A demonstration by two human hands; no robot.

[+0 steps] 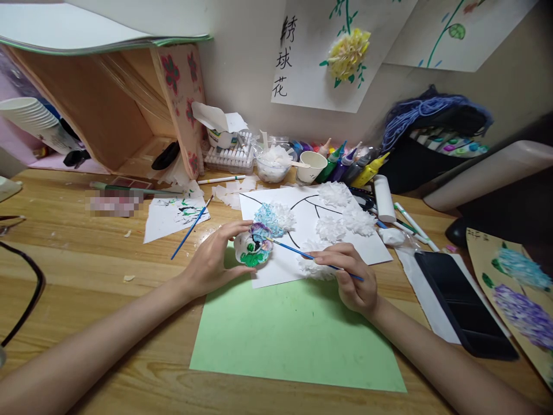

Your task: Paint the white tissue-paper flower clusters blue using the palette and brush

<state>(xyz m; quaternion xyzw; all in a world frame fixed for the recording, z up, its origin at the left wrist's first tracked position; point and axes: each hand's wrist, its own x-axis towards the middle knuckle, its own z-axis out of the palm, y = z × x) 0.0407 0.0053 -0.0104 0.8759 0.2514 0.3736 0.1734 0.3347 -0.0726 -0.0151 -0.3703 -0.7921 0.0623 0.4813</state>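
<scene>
My left hand (216, 253) grips the rim of a small white paint palette (242, 245) smeared with green, purple and black paint. Between the fingers of my right hand (352, 274) is a thin blue paintbrush (298, 251), its tip at the palette's right side. Beneath them lies a white sheet (276, 276) with black stem lines and several crumpled white paper flowers (332, 225). One flower cluster (268, 218), just behind the palette, is partly coloured light blue. A green sheet (298, 334) lies nearer to me, partly under the white one.
A second blue brush (192, 226) rests by a paint-stained paper scrap (175, 216) on the left. Along the wall stand a bowl of paper bits (273, 164), a paper cup (311, 167) and paint bottles (337, 161). A black tray (464, 305) lies at right.
</scene>
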